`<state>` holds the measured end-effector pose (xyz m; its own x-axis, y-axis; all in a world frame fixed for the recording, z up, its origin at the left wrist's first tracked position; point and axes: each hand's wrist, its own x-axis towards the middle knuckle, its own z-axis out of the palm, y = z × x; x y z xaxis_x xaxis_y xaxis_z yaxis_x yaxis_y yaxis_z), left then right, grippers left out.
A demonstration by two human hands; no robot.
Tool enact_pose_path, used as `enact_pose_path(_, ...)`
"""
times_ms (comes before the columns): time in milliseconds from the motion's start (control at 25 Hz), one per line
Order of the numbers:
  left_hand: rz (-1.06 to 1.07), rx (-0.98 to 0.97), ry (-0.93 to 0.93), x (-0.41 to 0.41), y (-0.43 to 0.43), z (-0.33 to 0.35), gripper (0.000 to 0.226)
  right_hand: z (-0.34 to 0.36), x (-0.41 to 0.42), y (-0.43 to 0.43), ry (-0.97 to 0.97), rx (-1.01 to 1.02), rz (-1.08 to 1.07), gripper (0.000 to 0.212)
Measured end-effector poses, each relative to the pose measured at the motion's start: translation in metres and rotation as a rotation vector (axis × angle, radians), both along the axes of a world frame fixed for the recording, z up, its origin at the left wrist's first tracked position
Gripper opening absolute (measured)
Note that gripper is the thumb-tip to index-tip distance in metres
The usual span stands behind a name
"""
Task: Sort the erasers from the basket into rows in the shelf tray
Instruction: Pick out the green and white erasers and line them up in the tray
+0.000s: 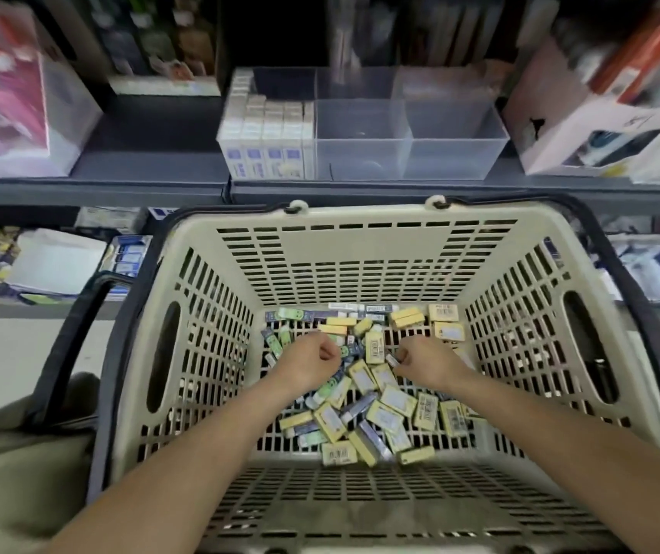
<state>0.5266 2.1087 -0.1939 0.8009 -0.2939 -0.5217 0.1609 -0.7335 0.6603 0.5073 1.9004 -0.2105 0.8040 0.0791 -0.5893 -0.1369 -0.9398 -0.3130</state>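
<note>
1. Both arms reach down into the beige basket (360, 265), which sits just in front of the shelf (152, 165) with its black handle (68, 345) folded down on the left side.
2. The loose erasers (380, 405) lie in a jumbled heap on the slotted basket floor. Most are yellow-sleeved with barcode labels, a few are green and some are dark blue, and they point every which way.
3. The left hand (310, 365) is low over the left part of the heap with its fingers curled in tight. The fist hides its inside, so I cannot tell whether it holds anything.
4. The right hand (426, 363) is right beside it, near the middle of the heap. Its thumb and fingertips are pinched together on a small eraser (391, 359) that pokes out towards the left hand.
5. The two hands are close but not touching, with yellow erasers showing in the gap between them.
6. Up on the shelf sits the clear tray (456, 161), split by see-through dividers into compartments.
7. Its left compartment holds packed erasers (268, 153) in neat rows, with white and blue ends facing forward against the front wall.
8. A pale pink box (560, 125) stands just right of the tray. The rest of the shelf goods are blurred.
</note>
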Motion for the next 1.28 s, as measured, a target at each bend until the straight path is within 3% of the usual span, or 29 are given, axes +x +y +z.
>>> enact_pose_path(160, 0.021, 0.014, -0.054, 0.0, -0.003, -0.004, 0.014, 0.001, 0.003, 0.002, -0.093, 0.138, -0.073, 0.018)
enact_pose_path(320, 0.075, 0.024, -0.114, 0.004, -0.002, -0.008, 0.015, 0.013, 0.033, 0.006, -0.39, 0.211, -0.226, 0.013)
enact_pose_path(480, 0.111, 0.034, -0.112, 0.011, 0.003, -0.012, 0.021, 0.004, 0.048, 0.039, -0.335, 0.232, -0.122, 0.028)
enact_pose_path(600, 0.167, 0.016, -0.098, 0.016, 0.006, -0.014, 0.023, -0.005, 0.058, 0.05, -0.286, 0.207, -0.173, 0.031)
enact_pose_path(920, 0.266, -0.067, -0.114, 0.023, 0.007, -0.015, 0.018, -0.008, 0.065, 0.046, -0.136, 0.211, -0.13, 0.017)
enact_pose_path(1000, 0.276, -0.076, -0.109, 0.024, 0.007, -0.014, 0.017, -0.006, 0.065, 0.045, -0.075, 0.252, -0.128, 0.033)
enact_pose_path(1280, 0.325, -0.043, -0.123, 0.027, 0.013, -0.014, 0.02, -0.022, 0.059, 0.071, -0.328, 0.151, -0.261, 0.02)
